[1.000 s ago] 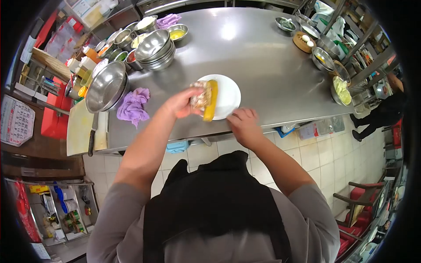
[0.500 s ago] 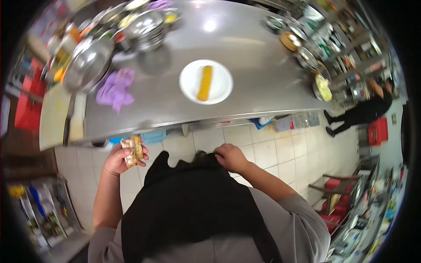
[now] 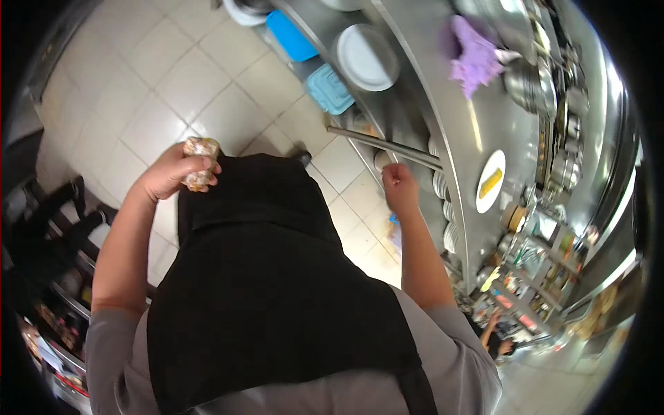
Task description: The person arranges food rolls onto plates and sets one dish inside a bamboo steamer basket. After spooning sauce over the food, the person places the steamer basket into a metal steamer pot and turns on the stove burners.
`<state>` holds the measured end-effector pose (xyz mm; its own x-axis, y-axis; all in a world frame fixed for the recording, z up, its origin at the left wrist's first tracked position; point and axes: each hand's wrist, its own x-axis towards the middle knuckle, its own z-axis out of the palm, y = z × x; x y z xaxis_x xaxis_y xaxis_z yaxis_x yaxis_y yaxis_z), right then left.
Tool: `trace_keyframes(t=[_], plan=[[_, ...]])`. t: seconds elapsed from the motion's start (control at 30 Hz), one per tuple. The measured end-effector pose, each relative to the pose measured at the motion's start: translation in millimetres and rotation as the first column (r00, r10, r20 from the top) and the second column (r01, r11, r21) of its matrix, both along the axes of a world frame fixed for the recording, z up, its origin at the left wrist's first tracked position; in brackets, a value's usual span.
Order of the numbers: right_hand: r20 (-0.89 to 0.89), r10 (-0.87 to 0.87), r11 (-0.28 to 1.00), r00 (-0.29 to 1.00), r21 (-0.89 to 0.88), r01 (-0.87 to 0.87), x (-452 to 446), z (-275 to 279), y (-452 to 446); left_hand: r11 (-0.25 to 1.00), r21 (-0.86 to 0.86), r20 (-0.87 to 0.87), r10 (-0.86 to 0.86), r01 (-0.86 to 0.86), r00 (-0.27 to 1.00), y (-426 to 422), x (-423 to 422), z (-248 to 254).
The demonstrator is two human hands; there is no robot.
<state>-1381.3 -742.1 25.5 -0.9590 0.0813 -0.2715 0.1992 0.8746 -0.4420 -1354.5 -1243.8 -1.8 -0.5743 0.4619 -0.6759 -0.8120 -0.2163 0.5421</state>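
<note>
Mottled block [image 3: 201,148] sits clasped in the left hand [image 3: 168,173], forearm extended — the right hand [image 3: 402,190] loosely fisted.

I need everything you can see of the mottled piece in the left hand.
The mottled piece is chunky, patched white and orange-brown with a yellowish tinge; its material is unclear. Its long side runs roughly up the picture. The left hand grips it, thumb across the visible face, close to the black apron in view.

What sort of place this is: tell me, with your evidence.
Most likely a restaurant or other commercial kitchen: a long stainless-steel table, stacks of white plates on the shelving beneath it, and metal bowls on top.
</note>
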Motion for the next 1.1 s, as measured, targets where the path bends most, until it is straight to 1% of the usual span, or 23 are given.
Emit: trace_keyframes(t=[0.03, 0.1, 0.13, 0.2, 0.27, 0.3, 0.4, 0.43, 0.47, 0.53, 0.57, 0.63, 0.7, 0.8, 0.9, 1.0, 1.1], plan=[[-0.026, 0.036, 0.999, 0.999, 0.011, -0.036, -18.0, -19.8, 9.6, 0.999, -0.025, 0.008, 0.032, -0.032, 0.999, -7.0, 7.7, -21.9], [-0.039, 0.023, 0.996, 0.999, 0.088, -0.020, -57.6, -56.0, 24.1, 0.994, -0.070, 0.027, 0.091, -0.089, 0.996, -15.0, 16.0, -56.1], [-0.079, -0.048, 0.998, 0.996, -0.048, 0.045, -77.4, -65.2, 36.1, 0.989, -0.100, 0.026, 0.111, -0.108, 0.993, -20.1, 23.7, -61.1], [-0.135, -0.205, 0.940, 0.969, -0.305, 0.156, -115.8, -103.0, 59.0, 0.982, -0.122, 0.008, 0.147, -0.145, 0.989, -24.2, 34.5, -92.7], [-0.145, -0.300, 0.943, 0.943, -0.194, 0.270, -152.4, -110.4, 73.8, 0.960, -0.109, 0.060, 0.267, -0.260, 0.962, -25.1, 47.4, -98.4], [-0.161, -0.347, 0.934, 0.924, -0.142, 0.327, -169.2, -110.9, 74.0, 0.953, -0.095, 0.060, 0.292, -0.286, 0.954, -25.6, 55.1, -105.9], [-0.156, -0.561, 0.824, 0.813, -0.196, 0.531, -208.6, -113.2, 74.3, 0.928, -0.124, 0.070, 0.361, -0.351, 0.930, -22.2, 76.8, -118.2], [-0.290, -0.500, 0.863, 0.816, -0.097, 0.495, -220.4, -121.8, 86.3, 0.935, -0.101, 0.073, 0.347, -0.339, 0.935, -24.1, 84.9, -126.0], [-0.372, -0.395, 0.902, 0.840, 0.018, 0.432, -242.2, -131.5, 99.8, 0.932, -0.150, 0.091, 0.346, -0.331, 0.934, -19.6, 91.0, -129.5], [-0.485, -0.168, 0.913, 0.858, 0.251, 0.321, -269.7, -141.6, 116.9, 0.921, -0.161, 0.113, 0.373, -0.353, 0.921, -16.6, 98.0, -136.9], [-0.481, -0.068, 0.908, 0.874, 0.333, 0.253, -278.4, -144.2, 112.2, 0.921, -0.160, 0.126, 0.376, -0.355, 0.918, -14.3, 99.2, -138.4], [-0.449, 0.126, 0.870, 0.884, 0.478, 0.119, -300.2, -138.9, 68.5, 0.924, -0.159, 0.143, 0.371, -0.349, 0.918, -9.8, 94.7, -137.9], [-0.419, 0.165, 0.850, 0.893, 0.520, 0.087, -324.7, -141.8, 41.0, 0.927, -0.169, 0.155, 0.360, -0.334, 0.920, -4.6, 93.6, -140.1], [-0.441, 0.253, 0.800, 0.861, 0.596, 0.071, -370.7, -170.1, 49.0, 0.936, -0.187, 0.162, 0.329, -0.298, 0.930, 2.7, 89.8, -143.0], [-0.363, 0.157, 0.794, 0.919, 0.600, 0.101, -384.5, -174.6, 41.9, 0.942, -0.190, 0.165, 0.309, -0.277, 0.937, 11.2, 81.9, -136.6], [-0.292, 0.217, 0.664, 0.931, 0.743, 0.078, -407.6, -194.3, 65.8, 0.942, -0.198, 0.164, 0.305, -0.272, 0.938, 14.2, 73.6, -131.2], [-0.201, 0.139, 0.636, 0.970, 0.768, 0.068, -418.6, -194.9, 74.0, 0.934, -0.217, 0.178, 0.323, -0.284, 0.929, 15.7, 69.3, -129.4]])
